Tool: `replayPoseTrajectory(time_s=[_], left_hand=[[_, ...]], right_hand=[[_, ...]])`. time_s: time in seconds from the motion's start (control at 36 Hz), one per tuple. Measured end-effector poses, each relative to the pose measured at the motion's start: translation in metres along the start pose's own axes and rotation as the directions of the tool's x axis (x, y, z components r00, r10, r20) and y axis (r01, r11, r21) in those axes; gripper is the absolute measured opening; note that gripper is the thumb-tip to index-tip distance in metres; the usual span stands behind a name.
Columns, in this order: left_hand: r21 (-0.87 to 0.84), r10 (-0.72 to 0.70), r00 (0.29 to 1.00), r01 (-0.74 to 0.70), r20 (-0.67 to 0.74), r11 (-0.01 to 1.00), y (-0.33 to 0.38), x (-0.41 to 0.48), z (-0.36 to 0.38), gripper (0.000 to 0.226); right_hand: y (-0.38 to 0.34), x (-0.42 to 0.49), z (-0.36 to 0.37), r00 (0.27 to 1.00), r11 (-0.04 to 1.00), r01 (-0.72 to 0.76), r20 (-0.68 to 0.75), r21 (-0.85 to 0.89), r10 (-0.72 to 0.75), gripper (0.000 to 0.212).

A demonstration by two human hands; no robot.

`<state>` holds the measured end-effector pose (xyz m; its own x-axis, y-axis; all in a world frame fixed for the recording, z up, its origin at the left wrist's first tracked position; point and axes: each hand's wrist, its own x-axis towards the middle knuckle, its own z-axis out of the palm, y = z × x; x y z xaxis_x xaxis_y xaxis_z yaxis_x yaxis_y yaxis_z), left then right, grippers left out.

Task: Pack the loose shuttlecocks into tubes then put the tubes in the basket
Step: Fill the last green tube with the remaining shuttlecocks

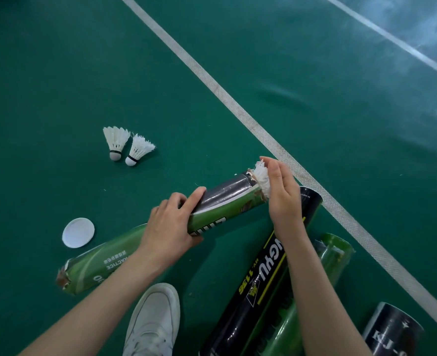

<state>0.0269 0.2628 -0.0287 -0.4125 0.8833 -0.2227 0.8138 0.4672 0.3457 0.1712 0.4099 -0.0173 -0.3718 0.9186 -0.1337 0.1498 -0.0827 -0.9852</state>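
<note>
My left hand [172,223] grips a green shuttlecock tube [104,258] around its middle; the tube lies slanted over the green court floor. At the tube's torn upper mouth, a white shuttlecock [261,177] sticks out by its feathers. My right hand [281,194] has its fingers against those feathers at the opening. Two loose white shuttlecocks [127,146] lie side by side on the floor to the upper left, cork ends toward me. A white round tube cap [78,233] lies on the floor left of the tube.
A black tube [258,291] with yellow lettering lies under my right forearm, beside a second green tube [333,258]. Another black tube [392,330] is at the bottom right. My white shoe [153,322] is at the bottom centre. A white court line [238,109] runs diagonally.
</note>
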Motion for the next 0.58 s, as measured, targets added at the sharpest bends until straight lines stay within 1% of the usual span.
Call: replayPoseTrajectory(time_s=[0.11, 0.19, 0.28, 0.36, 0.42, 0.53, 0.58], left_hand=[[-0.025, -0.009, 1.000, 0.009, -0.024, 1.000, -0.002, -0.001, -0.001, 0.096], [-0.029, -0.008, 0.999, 0.007, -0.050, 1.000, -0.006, -0.002, -0.001, 0.095], [-0.019, 0.021, 0.996, -0.023, -0.085, 1.000, -0.009, -0.003, 0.000, 0.094], [-0.008, 0.084, 0.987, -0.086, -0.133, 0.996, -0.013, -0.005, 0.004, 0.095], [-0.002, 0.104, 0.982, -0.105, -0.156, 0.994, -0.015, -0.006, 0.004, 0.095], [0.001, 0.096, 0.979, -0.097, -0.178, 0.995, -0.016, -0.006, 0.001, 0.096], [0.001, 0.082, 0.979, -0.083, -0.186, 0.997, -0.018, -0.006, -0.002, 0.097]], right_hand=[[-0.002, -0.004, 0.005, 0.998, 0.998, -0.040, 0.045, 0.044, 0.038, 0.032], [0.000, -0.006, 0.006, 0.996, 0.999, -0.026, 0.092, 0.048, 0.021, 0.039], [0.000, -0.005, 0.006, 0.998, 0.999, -0.001, 0.062, 0.036, -0.001, 0.038], [-0.005, -0.004, 0.006, 1.000, 0.997, 0.007, -0.025, 0.074, -0.005, 0.034], [-0.006, -0.005, 0.008, 0.998, 0.995, 0.012, -0.060, 0.095, -0.006, 0.031], [-0.006, -0.009, 0.015, 0.999, 0.997, 0.008, -0.033, 0.080, -0.006, 0.031], [-0.006, -0.011, 0.019, 1.000, 0.997, 0.003, 0.015, 0.073, -0.004, 0.035]])
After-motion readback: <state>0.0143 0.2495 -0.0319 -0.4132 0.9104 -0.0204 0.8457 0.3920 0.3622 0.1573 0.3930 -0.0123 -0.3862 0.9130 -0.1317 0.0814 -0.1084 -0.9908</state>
